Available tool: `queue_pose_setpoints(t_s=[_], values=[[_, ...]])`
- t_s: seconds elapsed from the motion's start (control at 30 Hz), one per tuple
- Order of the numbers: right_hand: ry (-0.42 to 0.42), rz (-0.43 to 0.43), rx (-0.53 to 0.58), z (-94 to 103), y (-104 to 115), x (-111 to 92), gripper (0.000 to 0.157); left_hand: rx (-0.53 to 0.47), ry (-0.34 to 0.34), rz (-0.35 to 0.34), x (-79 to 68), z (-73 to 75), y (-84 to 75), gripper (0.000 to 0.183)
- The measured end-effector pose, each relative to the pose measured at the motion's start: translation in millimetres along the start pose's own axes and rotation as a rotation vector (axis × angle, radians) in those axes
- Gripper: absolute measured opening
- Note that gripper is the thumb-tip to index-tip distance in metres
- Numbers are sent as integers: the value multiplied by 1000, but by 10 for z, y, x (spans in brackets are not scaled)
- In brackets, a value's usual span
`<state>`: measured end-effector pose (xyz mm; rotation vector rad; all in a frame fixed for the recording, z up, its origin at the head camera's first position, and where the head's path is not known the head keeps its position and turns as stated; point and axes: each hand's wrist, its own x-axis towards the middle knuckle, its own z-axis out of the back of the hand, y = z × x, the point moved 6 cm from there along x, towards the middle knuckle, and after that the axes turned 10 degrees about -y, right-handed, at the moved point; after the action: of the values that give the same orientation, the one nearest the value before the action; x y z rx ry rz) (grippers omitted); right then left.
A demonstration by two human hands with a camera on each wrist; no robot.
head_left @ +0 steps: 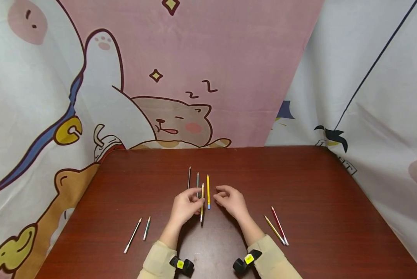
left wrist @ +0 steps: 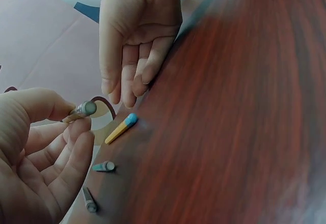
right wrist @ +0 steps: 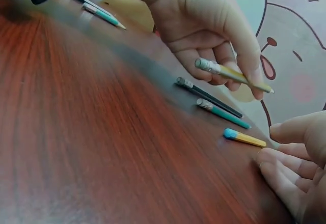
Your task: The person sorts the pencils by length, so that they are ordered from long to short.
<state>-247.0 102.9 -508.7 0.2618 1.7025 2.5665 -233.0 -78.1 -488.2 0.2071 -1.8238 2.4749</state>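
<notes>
My left hand (head_left: 184, 207) pinches a yellow pencil (right wrist: 226, 71) between thumb and fingers, above the table. Its silver-ringed eraser end points toward me. My right hand (head_left: 233, 201) holds nothing; its fingers are loosely bent, thumb apart from the index finger. Between the hands on the table lies a yellow pencil with a blue end (head_left: 208, 190), nearest the right fingers. Left of it are a teal pencil (head_left: 198, 180) and a black pencil (head_left: 189, 177), their lower parts hidden by the left hand in the head view.
On the left of the brown table (head_left: 100, 217) lie a dark pencil (head_left: 133, 235) and a teal pencil (head_left: 147, 228). A red pencil (head_left: 279, 223) and another yellow pencil (head_left: 272, 227) lie together on the right. A cartoon-printed cloth (head_left: 250, 77) hangs behind.
</notes>
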Motion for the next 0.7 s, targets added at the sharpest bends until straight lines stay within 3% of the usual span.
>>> queue_pose_setpoints(t_s=[0.33, 0.7], values=[[21, 24, 23, 223, 37, -153, 34, 137, -49, -71, 16, -84, -81, 33], [43, 90, 70, 491, 57, -260, 37, 266, -100, -53, 72, -191, -124, 32]])
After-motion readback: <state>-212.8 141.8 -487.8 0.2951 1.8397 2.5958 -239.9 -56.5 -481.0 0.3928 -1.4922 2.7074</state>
